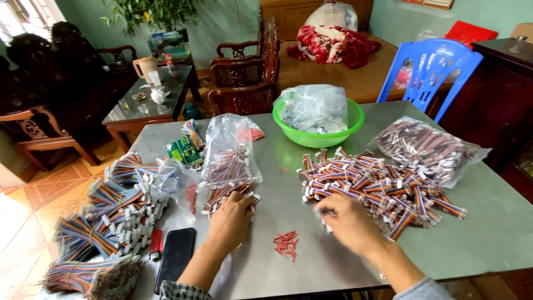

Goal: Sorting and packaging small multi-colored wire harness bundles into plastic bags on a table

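Observation:
My left hand rests on a small bunch of rainbow ribbon cables that spills from a clear plastic bag. My right hand, blurred, reaches into the near edge of a big loose pile of short rainbow cables with white plugs on the grey table. Whether its fingers grip a cable I cannot tell. A few small red pieces lie between my hands.
Bundled cables fill the table's left side, beside a red lighter and a black phone. A green bowl with a plastic bag and a full cable bag sit farther back. A blue chair stands behind.

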